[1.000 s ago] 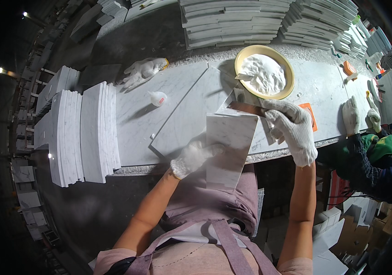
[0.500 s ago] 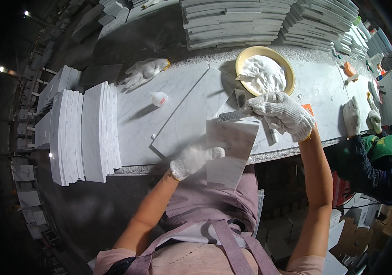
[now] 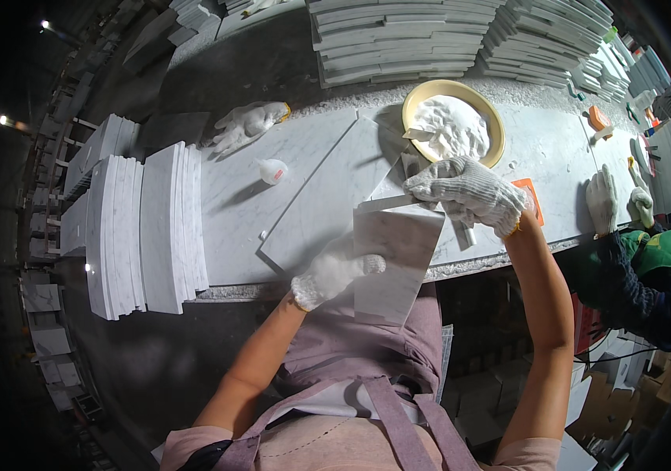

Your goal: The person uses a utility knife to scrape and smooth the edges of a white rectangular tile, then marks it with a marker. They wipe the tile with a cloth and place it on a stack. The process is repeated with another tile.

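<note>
My left hand (image 3: pixel 334 276), in a white knit glove, grips a grey-veined marble tile (image 3: pixel 400 263) by its left side, thumb across its face. The tile is held up at the near edge of the bench. My right hand (image 3: pixel 473 192), gloved too, is closed on a thin flat metal scraper blade (image 3: pixel 385 203), which lies along the tile's top edge. The gloved fingers hide the blade's right part. Just beyond that hand stands a yellow bowl (image 3: pixel 497 132) with white powder (image 3: pixel 451 124) in it. Beside the hand lies an orange flat item (image 3: pixel 534 202).
Marble slabs (image 3: pixel 304 208) cover the bench. A small white squeeze bottle (image 3: pixel 272 171) and a loose glove (image 3: pixel 243 130) sit on the left. Tile stacks stand at left (image 3: pixel 170 228) and back (image 3: pixel 398 39). At right, a co-worker's gloved hand (image 3: pixel 602 202) rests on the bench.
My right hand has shifted slightly left and toward me with the scraper blade, which shows less of its face. My left hand and the tile have hardly moved.
</note>
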The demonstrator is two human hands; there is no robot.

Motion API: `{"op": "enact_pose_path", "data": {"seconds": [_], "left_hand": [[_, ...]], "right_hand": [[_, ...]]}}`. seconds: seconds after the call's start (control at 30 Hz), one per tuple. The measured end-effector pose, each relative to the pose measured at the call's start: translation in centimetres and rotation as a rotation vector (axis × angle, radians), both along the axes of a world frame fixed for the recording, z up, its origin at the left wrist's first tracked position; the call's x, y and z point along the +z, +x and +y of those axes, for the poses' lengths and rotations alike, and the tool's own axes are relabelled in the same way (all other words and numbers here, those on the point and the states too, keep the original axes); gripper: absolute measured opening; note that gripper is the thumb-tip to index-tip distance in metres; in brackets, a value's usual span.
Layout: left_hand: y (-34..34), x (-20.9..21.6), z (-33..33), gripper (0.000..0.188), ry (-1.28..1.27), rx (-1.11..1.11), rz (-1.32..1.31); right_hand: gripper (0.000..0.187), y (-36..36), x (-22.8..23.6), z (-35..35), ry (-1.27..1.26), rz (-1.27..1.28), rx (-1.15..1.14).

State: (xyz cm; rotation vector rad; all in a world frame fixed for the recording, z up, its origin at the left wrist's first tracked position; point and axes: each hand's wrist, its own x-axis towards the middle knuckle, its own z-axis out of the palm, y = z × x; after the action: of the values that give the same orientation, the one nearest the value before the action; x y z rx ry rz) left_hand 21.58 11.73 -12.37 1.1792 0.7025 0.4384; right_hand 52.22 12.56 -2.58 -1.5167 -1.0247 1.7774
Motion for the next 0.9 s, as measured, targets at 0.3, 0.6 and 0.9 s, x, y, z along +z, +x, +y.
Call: {"op": "enact_pose_path", "data": {"seconds": [0.3, 0.6, 0.9], "left_hand": [[0.3, 0.6, 0.4, 0.034, 0.11, -0.043, 0.084], [0.2, 0.8, 0.3, 0.037, 0.154, -0.076, 0.21], [0.6, 1.8, 0.4, 0.044, 0.104, -0.106, 0.158]], "right_hand": [[0.026, 1.8, -2.0, 0.3, 0.129, 0.017, -0.343], [0.029, 6.8, -3.4, -1.7, 0.544, -0.822, -0.519], [0.03, 4.9, -3.6, -0.8, 0.707, -1.443, -0.247]]}}
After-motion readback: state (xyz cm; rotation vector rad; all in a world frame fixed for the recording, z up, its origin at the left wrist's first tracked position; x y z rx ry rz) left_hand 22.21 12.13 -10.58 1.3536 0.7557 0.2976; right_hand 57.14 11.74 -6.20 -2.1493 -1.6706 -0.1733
